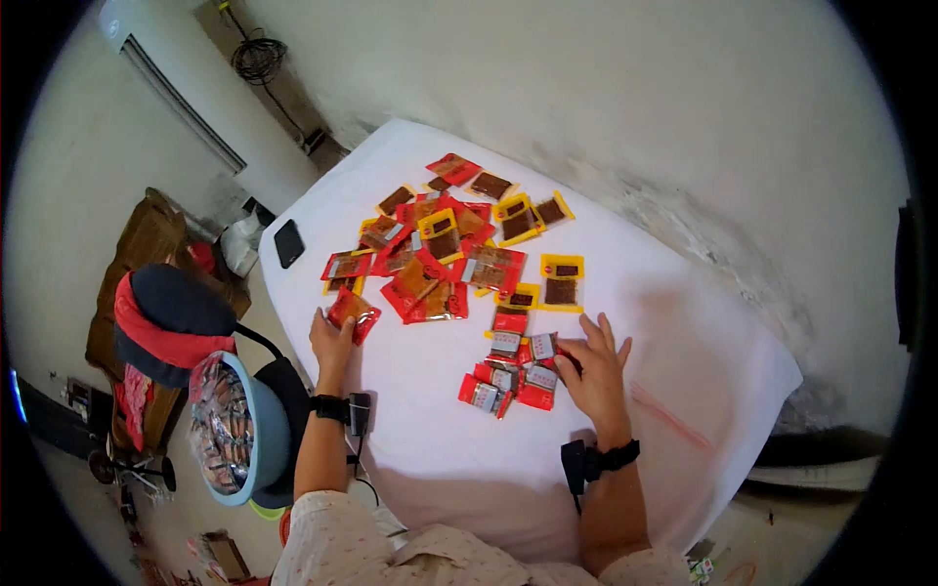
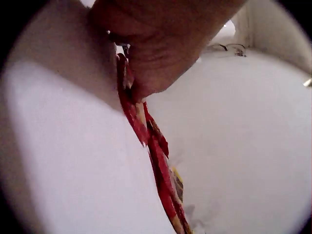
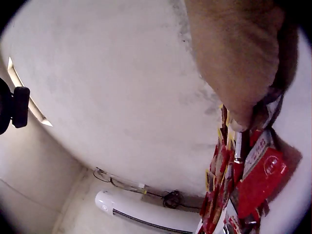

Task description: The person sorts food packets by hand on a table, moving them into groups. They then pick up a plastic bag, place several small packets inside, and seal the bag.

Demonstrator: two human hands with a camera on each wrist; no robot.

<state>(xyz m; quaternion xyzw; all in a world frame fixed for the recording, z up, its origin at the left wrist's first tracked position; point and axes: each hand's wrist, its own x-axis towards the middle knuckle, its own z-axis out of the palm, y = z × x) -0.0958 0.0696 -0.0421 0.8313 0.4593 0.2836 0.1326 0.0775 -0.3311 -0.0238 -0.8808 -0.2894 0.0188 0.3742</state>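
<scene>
My left hand [image 1: 332,342] pinches a red snack packet [image 1: 358,311] by its edge at the left of the table. In the left wrist view the thumb lies against that packet [image 2: 131,114]. My right hand [image 1: 594,376] has thumb and index finger on a small red packet with a silver label [image 1: 543,348], while its other fingers spread out. Several more such small packets [image 1: 486,396] lie beside it in a loose group. Farther back is a heap of flat red packets [image 1: 415,278] and yellow-edged packets [image 1: 562,283] with brown contents.
A black phone [image 1: 288,243] lies at the white-covered table's [image 1: 430,439] left edge. Left of the table, a blue basin [image 1: 271,430] full of wrapped packets rests on a dark chair [image 1: 181,317]. The wall [image 1: 664,117] runs along the table's far side.
</scene>
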